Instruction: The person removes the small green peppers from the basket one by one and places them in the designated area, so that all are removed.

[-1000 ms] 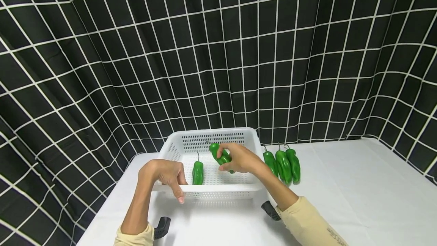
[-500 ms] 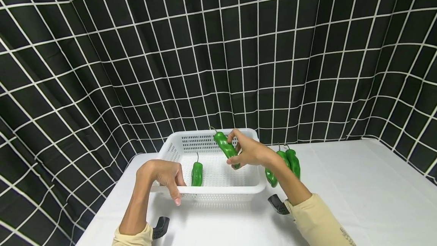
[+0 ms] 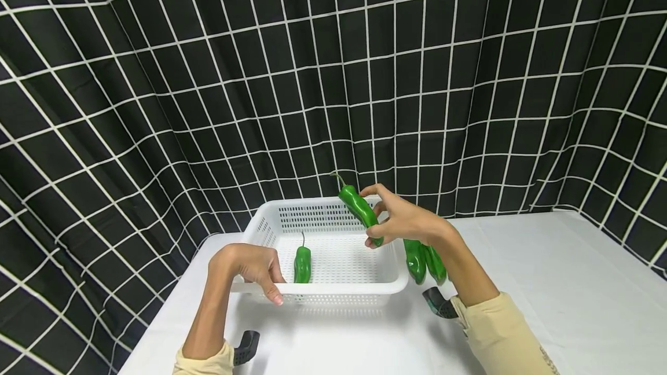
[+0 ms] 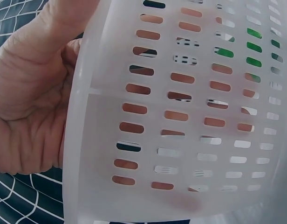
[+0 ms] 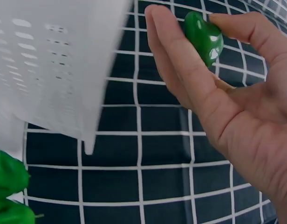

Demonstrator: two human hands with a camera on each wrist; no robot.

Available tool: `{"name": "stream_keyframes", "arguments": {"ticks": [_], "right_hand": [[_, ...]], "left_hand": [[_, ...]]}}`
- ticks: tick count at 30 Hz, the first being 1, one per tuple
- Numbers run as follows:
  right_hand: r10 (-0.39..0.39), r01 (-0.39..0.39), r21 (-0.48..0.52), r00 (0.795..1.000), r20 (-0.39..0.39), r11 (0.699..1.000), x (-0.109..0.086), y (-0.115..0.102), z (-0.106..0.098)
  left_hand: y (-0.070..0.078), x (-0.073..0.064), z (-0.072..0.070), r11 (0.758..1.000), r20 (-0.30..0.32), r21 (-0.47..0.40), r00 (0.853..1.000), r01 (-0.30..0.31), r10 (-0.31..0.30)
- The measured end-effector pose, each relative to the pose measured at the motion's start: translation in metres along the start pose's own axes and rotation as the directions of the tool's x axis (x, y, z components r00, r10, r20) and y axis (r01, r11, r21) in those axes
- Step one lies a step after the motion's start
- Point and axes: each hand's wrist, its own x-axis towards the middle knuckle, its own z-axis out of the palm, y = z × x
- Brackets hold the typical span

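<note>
My right hand (image 3: 403, 217) pinches a long green pepper (image 3: 358, 204) between thumb and fingers, above the right part of a white perforated basket (image 3: 333, 289). The pepper tilts, its stem pointing up and to the left; its lower end also shows between the fingers (image 5: 181, 60) in the right wrist view. My left hand (image 3: 253, 268) grips the basket's near rim at the left, thumb outside and the other fingers inside. Through the slots of the basket wall (image 4: 101, 140) those fingers show in the left wrist view. Another green pepper (image 3: 302, 264) lies inside the basket, close to the left hand.
More green peppers (image 3: 415, 260) lie on the white table (image 3: 547, 282) just right of the basket, partly hidden by my right forearm. A black cloth with a white grid (image 3: 323, 85) hangs behind and at both sides. A black device (image 3: 246, 347) sits at each wrist.
The right hand has lifted the pepper up and to the right, from inside the basket to rim height or above. The left hand stays on the rim; the basket is nearly still.
</note>
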Motion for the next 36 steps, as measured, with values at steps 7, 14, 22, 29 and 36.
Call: {"name": "stream_keyframes", "arguments": {"ticks": [7, 14, 22, 29, 36], "right_hand": [[-0.045, 0.045, 0.029, 0.999, -0.016, 0.999, -0.013, -0.006, -0.015], [-0.047, 0.048, 0.012, 0.998, -0.047, 0.999, -0.019, -0.006, -0.024], [-0.008, 0.009, 0.006, 0.995, -0.102, 1.0, -0.026, -0.006, -0.035], [0.002, -0.012, -0.052, 0.982, -0.191, 0.999, -0.04, 0.0, -0.055], [0.04, -0.062, -0.062, 0.951, -0.307, 0.996, -0.049, 0.007, -0.071]], "left_hand": [[-0.001, 0.0, 0.0, 1.0, -0.007, 0.005, 1.0, 0.002, -0.002], [-0.001, 0.003, 0.001, 1.0, -0.001, -0.004, 1.0, 0.004, -0.004], [-0.001, 0.004, 0.002, 1.0, -0.017, -0.009, 1.0, 0.008, -0.008], [-0.001, 0.004, 0.002, 1.0, -0.006, -0.003, 1.0, 0.013, -0.013], [0.0, 0.005, 0.001, 1.0, -0.008, 0.002, 1.0, 0.003, -0.003]]}}
